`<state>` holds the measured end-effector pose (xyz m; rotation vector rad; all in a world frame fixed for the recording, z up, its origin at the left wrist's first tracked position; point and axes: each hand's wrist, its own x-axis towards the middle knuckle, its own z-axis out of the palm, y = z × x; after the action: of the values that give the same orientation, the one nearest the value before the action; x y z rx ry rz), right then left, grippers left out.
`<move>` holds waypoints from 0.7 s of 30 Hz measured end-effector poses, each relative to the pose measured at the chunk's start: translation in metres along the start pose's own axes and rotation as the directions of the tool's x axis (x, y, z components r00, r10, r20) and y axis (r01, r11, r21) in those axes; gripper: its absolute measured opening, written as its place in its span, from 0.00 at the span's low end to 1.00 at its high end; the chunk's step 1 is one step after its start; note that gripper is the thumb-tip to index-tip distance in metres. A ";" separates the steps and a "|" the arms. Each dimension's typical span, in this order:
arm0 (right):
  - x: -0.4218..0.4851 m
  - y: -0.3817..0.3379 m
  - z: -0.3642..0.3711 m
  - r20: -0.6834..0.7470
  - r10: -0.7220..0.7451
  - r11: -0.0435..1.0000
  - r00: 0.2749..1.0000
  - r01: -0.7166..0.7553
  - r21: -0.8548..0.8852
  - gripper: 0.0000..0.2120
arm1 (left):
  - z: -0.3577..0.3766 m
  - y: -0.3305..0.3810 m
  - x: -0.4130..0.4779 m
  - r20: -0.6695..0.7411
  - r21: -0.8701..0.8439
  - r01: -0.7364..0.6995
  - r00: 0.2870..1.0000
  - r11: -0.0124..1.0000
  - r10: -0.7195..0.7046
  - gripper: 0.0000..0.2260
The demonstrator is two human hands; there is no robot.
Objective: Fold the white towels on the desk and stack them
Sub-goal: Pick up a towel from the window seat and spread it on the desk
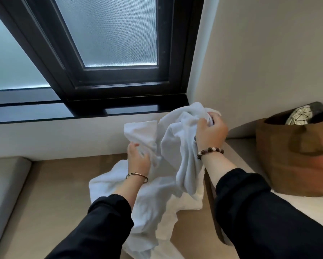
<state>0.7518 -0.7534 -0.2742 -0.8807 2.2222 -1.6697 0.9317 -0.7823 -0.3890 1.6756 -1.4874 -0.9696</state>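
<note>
Fingers (202, 124) of the right hand (211, 131) are curled tight into a bunch of the white towel (175, 139), held high. The left hand (138, 159), lower down, pinches another fold of it. The cloth hangs crumpled between them, its tail trailing onto a white heap (153, 206) on the desk (54, 193); same towel or a second, I can't tell. I'd say find two corners along one edge first, then pull it taut before folding

A black-framed window (108, 34) (its panes frosted, pale daylight behind) sits left of a cream wall (269, 53), a brown bag (297, 161) below.
</note>
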 end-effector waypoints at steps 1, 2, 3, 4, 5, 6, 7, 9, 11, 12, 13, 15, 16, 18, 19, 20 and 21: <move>0.004 -0.012 -0.004 -0.016 -0.036 0.999 0.999 0.037 0.005 0.10 | -0.004 0.014 0.001 -0.026 -0.028 -0.052 0.998 0.998 0.051 0.21; 0.008 -0.023 -0.008 -0.034 -0.067 0.998 0.997 0.068 0.013 0.10 | -0.007 0.027 0.003 -0.005 -0.032 -0.118 0.993 0.992 0.118 0.25; 0.011 -0.034 -0.012 -0.046 -0.092 0.995 0.995 0.093 0.025 0.09 | -0.009 0.041 0.006 0.054 -0.031 -0.169 0.984 0.985 0.171 0.30; 0.013 -0.045 -0.016 -0.052 -0.113 0.992 0.992 0.115 0.041 0.09 | -0.008 0.057 0.008 0.137 -0.038 -0.188 0.972 0.981 0.191 0.34; 0.015 -0.055 -0.021 -0.053 -0.132 0.989 0.990 0.135 0.056 0.09 | -0.008 0.073 0.011 0.236 -0.059 -0.179 0.953 0.982 0.188 0.38; 0.016 -0.063 -0.026 -0.056 -0.148 0.986 0.987 0.152 0.072 0.08 | -0.006 0.089 0.012 0.332 -0.088 -0.151 0.927 0.985 0.172 0.40; 0.018 -0.071 -0.031 -0.063 -0.157 0.983 0.986 0.163 0.089 0.08 | -0.005 0.105 0.013 0.403 -0.131 -0.108 0.902 0.985 0.153 0.39; 0.020 -0.085 -0.041 -0.081 -0.156 0.979 0.985 0.165 0.123 0.07 | -0.006 0.134 0.016 0.445 -0.226 -0.012 0.888 0.974 0.114 0.32; 0.023 -0.100 -0.050 -0.089 -0.148 0.976 0.985 0.160 0.146 0.07 | -0.011 0.158 0.017 0.432 -0.224 0.000 0.896 0.975 0.099 0.25; 0.025 -0.107 -0.055 -0.092 -0.150 0.974 0.984 0.163 0.156 0.07 | -0.013 0.169 0.016 0.437 -0.195 -0.018 0.894 0.981 0.103 0.22; 0.027 -0.114 -0.061 -0.096 -0.153 0.972 0.984 0.168 0.166 0.07 | -0.016 0.179 0.015 0.441 -0.181 -0.033 0.891 0.983 0.111 0.17; 0.033 -0.130 -0.074 -0.110 -0.150 0.967 0.983 0.169 0.190 0.07 | -0.020 0.203 0.007 0.439 -0.255 -0.005 0.891 0.967 0.120 0.06; 0.036 -0.138 -0.081 -0.122 -0.149 0.965 0.981 0.171 0.198 0.07 | -0.023 0.216 0.002 0.436 -0.323 0.025 0.891 0.946 0.125 0.05; 0.042 -0.154 -0.098 -0.153 -0.159 0.960 0.975 0.189 0.207 0.08 | -0.025 0.243 -0.009 0.468 -0.437 0.118 0.876 0.892 0.113 0.07; 0.046 -0.160 -0.109 -0.176 -0.165 0.958 0.970 0.200 0.206 0.08 | -0.023 0.257 -0.015 0.503 -0.482 0.168 0.857 0.860 0.115 0.07; 0.050 -0.165 -0.122 -0.198 -0.176 0.956 0.964 0.215 0.197 0.08 | -0.020 0.272 -0.021 0.542 -0.512 0.211 0.832 0.833 0.123 0.07; 0.055 -0.170 -0.136 -0.217 -0.195 0.955 0.957 0.235 0.182 0.08 | -0.016 0.288 -0.027 0.578 -0.531 0.239 0.804 0.813 0.141 0.07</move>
<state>0.6936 -0.7069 -0.0621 -0.9713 2.0810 -2.1294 0.8053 -0.7870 -0.1287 0.9862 -1.2915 -1.8969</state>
